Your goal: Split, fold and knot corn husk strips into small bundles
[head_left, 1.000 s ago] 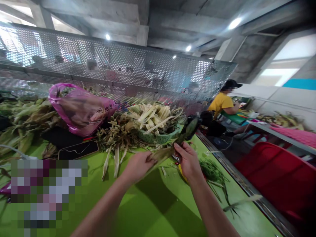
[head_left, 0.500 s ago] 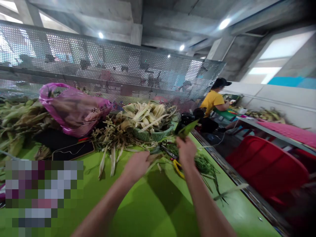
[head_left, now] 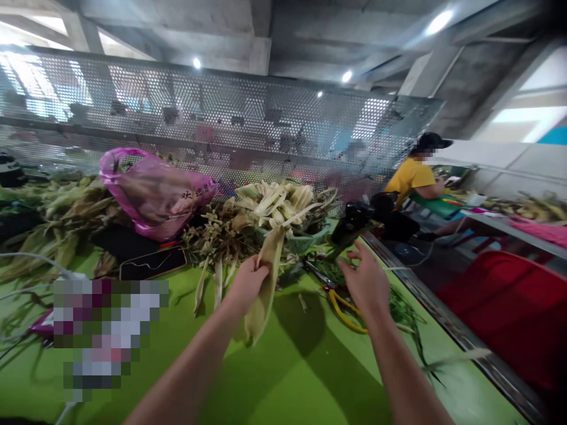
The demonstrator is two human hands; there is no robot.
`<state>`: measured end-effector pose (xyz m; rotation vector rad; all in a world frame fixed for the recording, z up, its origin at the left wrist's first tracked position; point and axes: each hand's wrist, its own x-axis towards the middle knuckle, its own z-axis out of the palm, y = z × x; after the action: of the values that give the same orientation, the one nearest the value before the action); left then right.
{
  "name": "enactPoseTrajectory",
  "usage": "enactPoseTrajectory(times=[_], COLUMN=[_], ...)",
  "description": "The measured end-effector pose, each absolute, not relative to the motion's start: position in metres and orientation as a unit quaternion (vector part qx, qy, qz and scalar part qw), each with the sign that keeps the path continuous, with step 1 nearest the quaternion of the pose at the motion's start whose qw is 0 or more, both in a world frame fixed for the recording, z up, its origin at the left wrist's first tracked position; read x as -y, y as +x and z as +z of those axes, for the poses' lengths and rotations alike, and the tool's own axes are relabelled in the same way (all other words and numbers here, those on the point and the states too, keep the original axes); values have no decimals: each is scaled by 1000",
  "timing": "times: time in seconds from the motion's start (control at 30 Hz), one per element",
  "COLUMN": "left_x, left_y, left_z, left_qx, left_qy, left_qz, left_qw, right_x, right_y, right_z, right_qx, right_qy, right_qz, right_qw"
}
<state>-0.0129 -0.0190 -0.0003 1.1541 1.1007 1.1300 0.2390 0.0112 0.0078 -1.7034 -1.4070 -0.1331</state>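
Observation:
My left hand (head_left: pixel 248 278) pinches a long pale corn husk (head_left: pixel 268 277) between thumb and fingers, its lower tip hanging over the green table (head_left: pixel 274 383). My right hand (head_left: pixel 365 277) has its fingers apart and holds nothing, above the table's right side. Under and beside it lie yellow-handled scissors (head_left: pixel 340 310) and a tangle of thin green strands (head_left: pixel 405 316). Beyond both hands a green basket (head_left: pixel 310 243) is heaped with cut pale husk pieces (head_left: pixel 279 203).
A pink plastic bag (head_left: pixel 155 192) stands behind a phone (head_left: pixel 153 262). Dried husks (head_left: pixel 66 218) pile up at the left. A perforated metal screen (head_left: pixel 248 130) closes the back. A red chair (head_left: pixel 505 313) and a person in yellow (head_left: pixel 410 177) are at the right.
The leaf in my right hand is gone and its fingers have opened. My left hand now holds its husk upright in plain view. The camera has turned slightly left.

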Motion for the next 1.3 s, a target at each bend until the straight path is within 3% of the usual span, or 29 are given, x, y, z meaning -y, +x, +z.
enactPoseTrajectory(times=[0.13, 0.3, 0.53, 0.87, 1.3], left_x=[17, 15, 20, 24, 22], left_y=[-13, -15, -13, -2, -5], left_z=[-4, -4, 1, -4, -2], left_qx=[-446, -433, -409, -406, -412], left_qy=[436, 394, 339, 404, 480], left_qz=[536, 589, 608, 548, 522], left_qw=[569, 556, 590, 610, 572], right_x=[14, 34, 43, 35, 35], right_y=[202, 151, 136, 146, 148], right_z=[14, 9, 3, 5, 6], right_qx=[665, 718, 753, 615, 610], right_qy=[-580, -507, -534, -479, -487], right_qz=[81, 256, 202, 451, 439], right_qw=[463, 403, 327, 435, 445])
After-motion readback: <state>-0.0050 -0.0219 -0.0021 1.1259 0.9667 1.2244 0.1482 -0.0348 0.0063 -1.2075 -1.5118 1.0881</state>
